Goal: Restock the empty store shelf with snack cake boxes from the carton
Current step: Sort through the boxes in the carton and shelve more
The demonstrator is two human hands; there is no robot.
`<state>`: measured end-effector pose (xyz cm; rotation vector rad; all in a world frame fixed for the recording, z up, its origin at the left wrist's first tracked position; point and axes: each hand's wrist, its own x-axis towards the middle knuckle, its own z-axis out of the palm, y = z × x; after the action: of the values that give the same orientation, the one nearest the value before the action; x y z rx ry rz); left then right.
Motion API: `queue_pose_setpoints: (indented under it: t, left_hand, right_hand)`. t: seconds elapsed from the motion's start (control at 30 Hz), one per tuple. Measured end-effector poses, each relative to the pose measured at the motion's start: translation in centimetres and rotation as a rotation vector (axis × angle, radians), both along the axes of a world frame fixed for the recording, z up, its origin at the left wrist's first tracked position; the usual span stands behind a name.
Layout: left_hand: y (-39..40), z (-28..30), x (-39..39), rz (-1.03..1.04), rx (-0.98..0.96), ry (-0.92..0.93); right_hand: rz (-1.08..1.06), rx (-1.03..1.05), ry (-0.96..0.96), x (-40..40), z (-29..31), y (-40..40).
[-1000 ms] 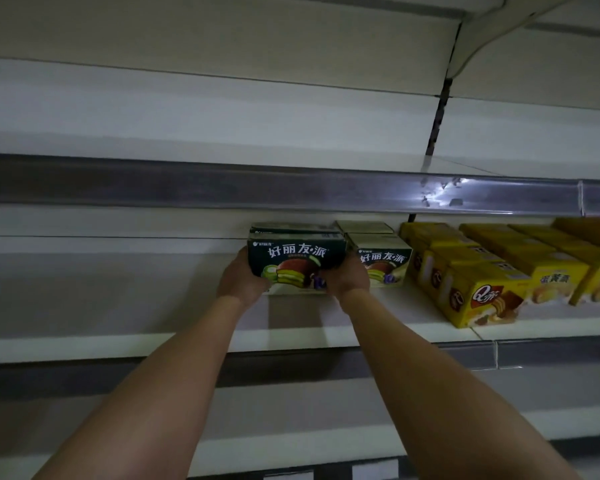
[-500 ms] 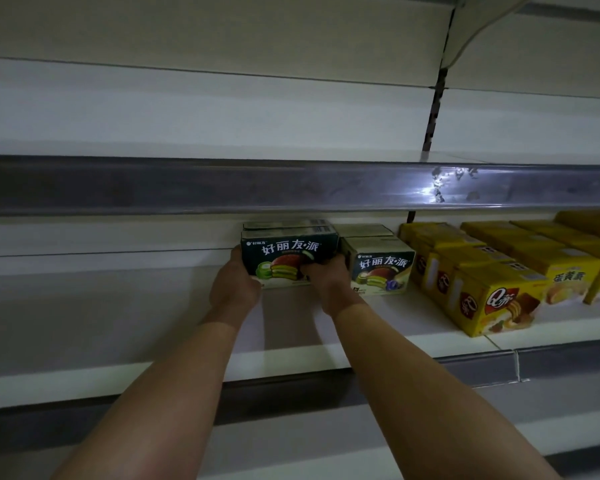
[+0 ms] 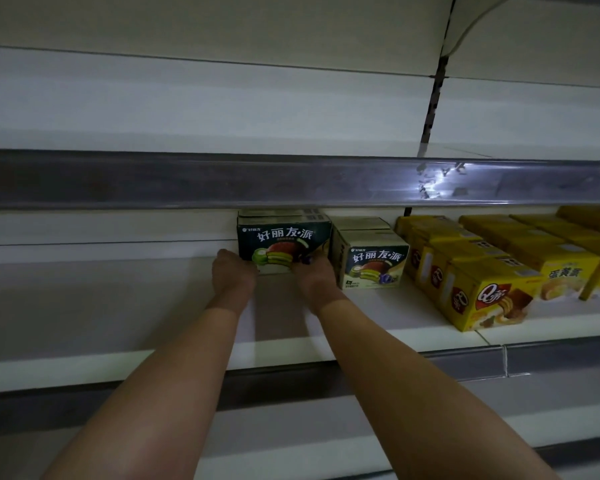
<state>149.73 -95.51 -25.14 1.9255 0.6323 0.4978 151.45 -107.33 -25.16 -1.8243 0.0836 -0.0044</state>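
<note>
1. Dim store shelving fills my view; the white shelf (image 3: 84, 306) runs across the middle under a grey price rail (image 3: 187, 181).
2. My left hand (image 3: 232, 275) and right hand (image 3: 314, 277) hold a dark box (image 3: 283, 242) from its lower corners, at about 12 o'clock from my wrists, deep on the shelf.
3. Fingers of both hands curl round the box's bottom edges. Whether its base has fully settled on the shelf I cannot tell.
4. At 3 o'clock from it, just beside, stands a second box (image 3: 371, 261) of the same brand, its face set slightly nearer to me.
5. Further toward 3 o'clock sit rows of yellow boxes (image 3: 482, 289).
6. At 9 o'clock the shelf shows only bare white surface.
7. I judge the step in hand to be placing: seating this box in the back row.
8. Next move, as I read it: let go once the box sits flat, draw both hands toward 6 o'clock, and fetch another from the carton, which is not in view.
9. Care point: the rail hangs low, so I would keep my wrists low when pulling out.
</note>
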Motion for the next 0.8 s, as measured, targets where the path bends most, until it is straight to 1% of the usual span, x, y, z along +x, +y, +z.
queue_pose_setpoints:
  t: [0.07,0.2,0.3,0.43,0.57,0.7,0.8]
  left_hand:
    - [-0.3,0.4,-0.3,-0.051,0.0,0.008]
    - [-0.8,0.9,-1.2,-0.153,0.008,0.039]
    - [-1.3,1.0,-2.2,-0.162,0.07,0.08]
    - [-2.2,1.7,-4.1,-0.171,0.173,0.141]
    - [-2.9,2.3,-6.0,-0.151,0.244,0.234]
    - [-4.4,2.7,-7.4,-0.197,0.308,0.311]
    - [-6.4,3.3,-8.5,-0.237,0.328,0.308]
  right_hand:
    - [0.038,-0.039,-0.007,-0.6,0.4,-0.3]
    - [0.075,-0.186,-0.036,-1.5,1.3,-1.2]
    - [0.109,-0.285,-0.039,-2.4,1.7,-2.6]
    - [0.216,-0.443,-0.038,-3.2,2.5,-4.6]
    - [0.288,-0.546,-0.046,-3.8,2.7,-6.7]
    - [0.278,-0.542,-0.032,-5.6,3.0,-8.8]
    - [0.189,-0.501,-0.034,-7.6,3.5,-11.0]
